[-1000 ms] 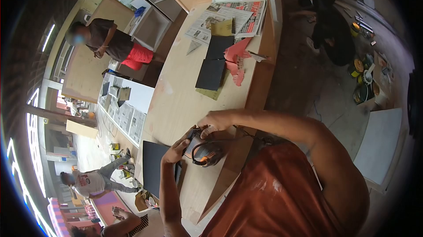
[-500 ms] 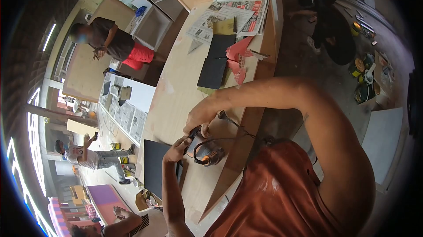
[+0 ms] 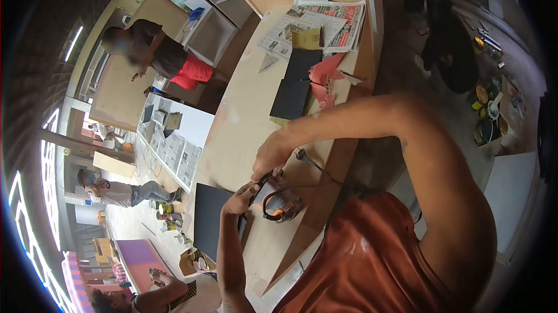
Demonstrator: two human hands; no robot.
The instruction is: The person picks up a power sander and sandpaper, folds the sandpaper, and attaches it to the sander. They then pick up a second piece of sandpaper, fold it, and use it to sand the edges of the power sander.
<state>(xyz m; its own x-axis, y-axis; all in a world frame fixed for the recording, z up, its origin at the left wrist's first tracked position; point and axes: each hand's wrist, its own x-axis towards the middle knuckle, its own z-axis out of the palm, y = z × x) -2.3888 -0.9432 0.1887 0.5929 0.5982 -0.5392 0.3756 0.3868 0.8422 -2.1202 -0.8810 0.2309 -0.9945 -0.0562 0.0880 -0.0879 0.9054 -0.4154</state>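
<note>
My left hand and my right hand are both closed on a small power sander with a black and orange body, held just above the long plywood table. The right hand comes from above, the left from below-left. The sander's cord and plug trail to the right over the board. A black sheet lies just left of the tool, under my left forearm.
Farther along the table lie black sheets, torn red paper, a yellow sheet and newspapers. A person in red shorts stands far left; others sit lower left. Paint cans stand on the floor at right.
My right hand slid from the sander's right side to above it and the elbow lifted high. The view shifted slightly. The person at lower left changed posture.
</note>
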